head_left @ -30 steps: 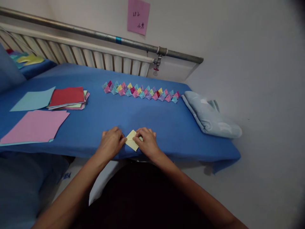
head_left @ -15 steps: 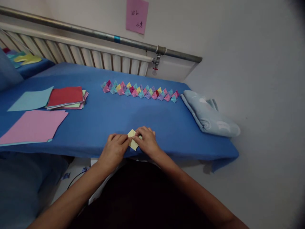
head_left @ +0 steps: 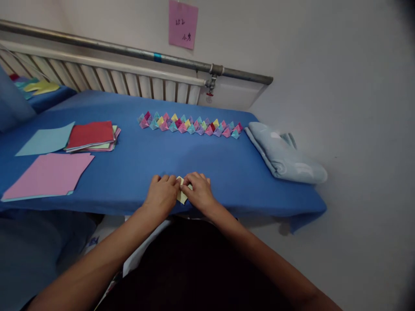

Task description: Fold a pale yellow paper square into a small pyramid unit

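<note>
I see my left hand (head_left: pixel 163 193) and right hand (head_left: pixel 198 192) pressed together on a small yellow folded paper (head_left: pixel 182 195), fingers curled down and pinching it flat against the blue table (head_left: pixel 136 168) at its near edge. Farther back on that table lies a row of folded paper pieces (head_left: pixel 189 124), a paper stack (head_left: pixel 91 135) toward its left.

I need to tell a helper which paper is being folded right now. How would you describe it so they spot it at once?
On the blue table, look at the near edge, where the left hand and right hand meet. Pressed flat between them is a small folded pale yellow paper, alone there, unlike the row of finished folded pieces farther back.
</note>
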### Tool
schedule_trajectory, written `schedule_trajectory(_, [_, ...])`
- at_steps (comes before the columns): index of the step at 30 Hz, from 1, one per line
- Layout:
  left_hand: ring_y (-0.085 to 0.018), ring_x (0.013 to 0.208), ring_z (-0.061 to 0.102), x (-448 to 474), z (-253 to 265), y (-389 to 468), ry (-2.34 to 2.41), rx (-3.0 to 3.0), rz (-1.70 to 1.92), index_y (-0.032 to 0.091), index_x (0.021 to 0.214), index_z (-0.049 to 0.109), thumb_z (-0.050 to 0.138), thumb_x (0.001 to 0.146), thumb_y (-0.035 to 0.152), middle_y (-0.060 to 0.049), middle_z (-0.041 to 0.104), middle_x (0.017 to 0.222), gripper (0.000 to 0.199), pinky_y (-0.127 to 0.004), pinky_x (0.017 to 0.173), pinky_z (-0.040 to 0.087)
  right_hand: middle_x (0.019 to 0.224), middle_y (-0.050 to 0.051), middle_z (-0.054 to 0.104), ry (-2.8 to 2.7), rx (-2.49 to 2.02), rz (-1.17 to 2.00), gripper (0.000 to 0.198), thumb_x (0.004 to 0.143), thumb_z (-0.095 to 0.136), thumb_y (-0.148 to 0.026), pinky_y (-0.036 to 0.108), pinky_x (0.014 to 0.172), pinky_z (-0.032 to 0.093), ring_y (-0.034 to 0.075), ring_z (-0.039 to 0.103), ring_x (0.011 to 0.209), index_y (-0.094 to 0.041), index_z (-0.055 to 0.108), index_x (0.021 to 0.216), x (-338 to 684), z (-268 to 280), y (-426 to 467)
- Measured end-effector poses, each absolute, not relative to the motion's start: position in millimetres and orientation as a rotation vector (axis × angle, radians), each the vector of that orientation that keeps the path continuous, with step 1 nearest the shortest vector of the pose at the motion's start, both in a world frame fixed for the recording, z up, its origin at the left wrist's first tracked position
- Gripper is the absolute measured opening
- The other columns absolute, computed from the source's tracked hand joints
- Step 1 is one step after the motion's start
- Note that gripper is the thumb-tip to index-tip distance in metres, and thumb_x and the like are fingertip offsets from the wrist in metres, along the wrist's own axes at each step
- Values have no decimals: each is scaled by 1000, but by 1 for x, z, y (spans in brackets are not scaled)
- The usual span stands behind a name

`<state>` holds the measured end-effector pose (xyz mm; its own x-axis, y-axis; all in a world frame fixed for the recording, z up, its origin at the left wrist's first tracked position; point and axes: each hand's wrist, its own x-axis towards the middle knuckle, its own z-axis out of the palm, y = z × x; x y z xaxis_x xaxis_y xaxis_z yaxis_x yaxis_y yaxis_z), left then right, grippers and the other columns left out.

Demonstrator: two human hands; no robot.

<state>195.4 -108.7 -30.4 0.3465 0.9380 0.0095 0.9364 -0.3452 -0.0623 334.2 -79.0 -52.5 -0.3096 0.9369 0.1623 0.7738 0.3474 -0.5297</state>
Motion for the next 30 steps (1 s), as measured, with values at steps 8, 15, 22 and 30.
schedule_trajectory(8, [-27,88,61,186,-14,-89,-1779,-2643,144,18,115,63,41,89,17,-12,66,94,35,-39,74,39,88,-1,63,-2141,-1491,619,7,73,63,-17,34,80,30,19,51,88,-21,58,71,337,-49,-76])
schedule_trajectory(15, [-26,90,61,189,7,-55,-1690,-2865,244,18,94,70,57,76,20,-10,65,98,22,-33,73,40,105,4,62,-1600,-1170,998,6,71,56,-21,32,84,41,19,57,99,-22,58,76,357,-56,-72])
schedule_trajectory(22, [-19,75,60,194,9,-27,-1870,-3107,305,24,90,70,68,56,13,0,68,82,36,-26,65,37,104,5,63,-1388,-1114,1120,8,67,60,-26,35,91,39,21,57,104,-21,60,74,363,-56,-70])
schedule_trajectory(30, [-13,53,48,166,-7,-32,-2385,-3120,-267,20,54,56,69,50,25,6,51,49,14,-24,54,33,101,3,66,-1188,-1124,1188,11,68,64,-31,34,93,38,21,56,105,-22,61,75,365,-49,-76])
